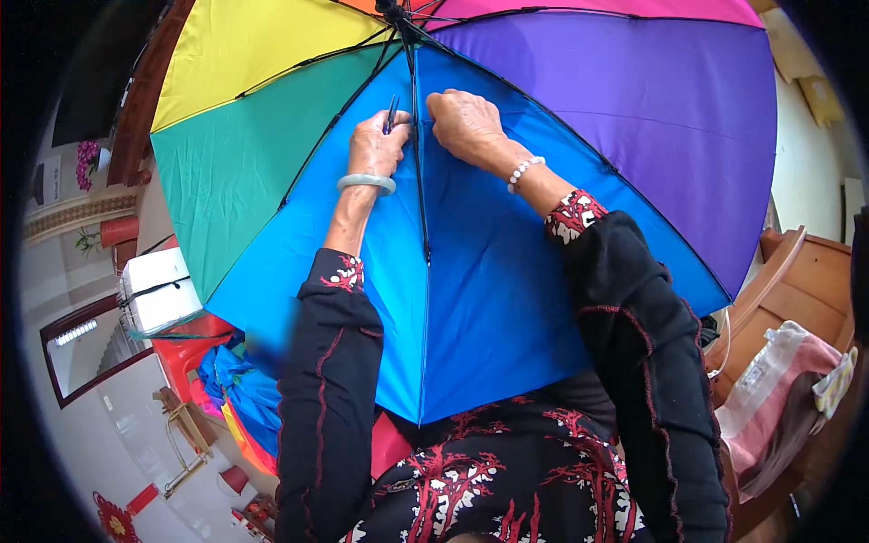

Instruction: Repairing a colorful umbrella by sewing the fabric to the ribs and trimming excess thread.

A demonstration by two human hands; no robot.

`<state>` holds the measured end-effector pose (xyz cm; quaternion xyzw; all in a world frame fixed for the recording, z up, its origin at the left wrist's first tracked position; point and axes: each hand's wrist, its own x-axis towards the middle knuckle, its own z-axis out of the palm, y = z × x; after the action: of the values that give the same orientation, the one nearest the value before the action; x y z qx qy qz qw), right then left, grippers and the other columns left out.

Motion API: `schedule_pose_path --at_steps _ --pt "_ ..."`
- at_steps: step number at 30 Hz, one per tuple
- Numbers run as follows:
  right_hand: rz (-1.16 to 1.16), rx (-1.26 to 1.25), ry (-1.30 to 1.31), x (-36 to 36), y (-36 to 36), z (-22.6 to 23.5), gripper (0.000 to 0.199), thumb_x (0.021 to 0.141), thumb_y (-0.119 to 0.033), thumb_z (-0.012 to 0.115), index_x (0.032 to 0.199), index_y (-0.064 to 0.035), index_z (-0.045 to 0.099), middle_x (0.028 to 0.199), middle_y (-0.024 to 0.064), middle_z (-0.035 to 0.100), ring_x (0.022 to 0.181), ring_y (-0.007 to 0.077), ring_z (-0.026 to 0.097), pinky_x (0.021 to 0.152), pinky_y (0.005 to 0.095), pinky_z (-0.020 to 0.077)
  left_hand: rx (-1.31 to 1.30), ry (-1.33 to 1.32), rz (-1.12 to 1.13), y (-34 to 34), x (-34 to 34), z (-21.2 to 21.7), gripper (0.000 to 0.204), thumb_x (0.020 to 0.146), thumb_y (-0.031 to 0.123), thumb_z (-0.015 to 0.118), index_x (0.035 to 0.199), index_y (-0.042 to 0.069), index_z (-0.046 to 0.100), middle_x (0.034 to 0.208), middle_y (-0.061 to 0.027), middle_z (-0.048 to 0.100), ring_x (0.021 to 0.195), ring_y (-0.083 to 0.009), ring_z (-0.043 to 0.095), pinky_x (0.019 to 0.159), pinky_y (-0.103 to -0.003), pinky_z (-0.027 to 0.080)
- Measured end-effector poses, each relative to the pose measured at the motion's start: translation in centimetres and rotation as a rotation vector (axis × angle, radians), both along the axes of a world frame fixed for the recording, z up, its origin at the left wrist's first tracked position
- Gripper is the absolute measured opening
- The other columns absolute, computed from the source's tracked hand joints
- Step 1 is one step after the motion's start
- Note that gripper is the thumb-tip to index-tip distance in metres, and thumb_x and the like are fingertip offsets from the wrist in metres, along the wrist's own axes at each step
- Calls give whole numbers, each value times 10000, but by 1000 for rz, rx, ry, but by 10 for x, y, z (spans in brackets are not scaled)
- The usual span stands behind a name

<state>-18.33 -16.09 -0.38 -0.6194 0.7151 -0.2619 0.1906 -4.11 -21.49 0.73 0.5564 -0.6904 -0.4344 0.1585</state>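
An open rainbow-coloured umbrella (625, 100) is spread in front of me, the underside of its panels and its black ribs facing me. My left hand (373, 147) is closed around a small dark tool with two thin pointed tips (391, 114), beside the rib (418, 181) over the blue panel. On the other side of that rib, my right hand (466, 125) is closed, its fingertips pinched together close to the rib. What they pinch, if anything, is too small to make out. The black hub (396, 14), where the ribs meet, is above both hands.
At lower left, crumpled colourful fabric (244, 389) lies by a red plastic chair (181, 357), below a white box (163, 290). On the right stands a wooden bench (778, 281) with a pink and white cloth (778, 389) over it. The umbrella's lower edge reaches my lap.
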Motion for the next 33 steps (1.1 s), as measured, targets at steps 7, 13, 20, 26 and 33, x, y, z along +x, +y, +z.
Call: schedule_pose_path --at_steps 7,13,20,26,33 --pt "20 -40 -98 5 -14 -13 143 741 -93 503 801 -32 618 857 202 601 852 369 578 716 431 476 -455 -160 -222 -11 1 -22 255 719 84 604 970 42 617 790 -74 603 662 -173 576 593 -277 470" --pt "96 -87 -144 -1 -16 -21 133 744 -94 493 789 -23 595 845 203 588 813 369 570 710 444 466 -489 -114 -308 -20 2 -20 176 691 84 626 866 67 627 818 -137 603 772 -294 589 693 -364 477" --pt "-52 -139 -137 10 -13 -22 123 755 -95 480 779 -17 572 839 208 574 800 375 564 699 458 453 -567 -230 -405 -30 0 -19 86 713 80 606 783 34 589 797 -142 592 773 -286 577 704 -374 467" --pt "-186 -192 -179 11 -3 -22 123 750 -121 507 781 -31 584 782 169 577 780 341 550 709 432 434 -518 -255 -388 -41 25 -11 101 736 103 584 768 9 567 766 -129 590 687 -245 578 639 -336 459" --pt "-135 -140 -228 5 -3 -17 159 758 -129 481 797 -22 593 836 212 577 793 376 559 727 453 450 -355 -110 -291 -28 20 6 97 744 105 583 762 11 571 729 -117 586 695 -239 573 651 -333 457"
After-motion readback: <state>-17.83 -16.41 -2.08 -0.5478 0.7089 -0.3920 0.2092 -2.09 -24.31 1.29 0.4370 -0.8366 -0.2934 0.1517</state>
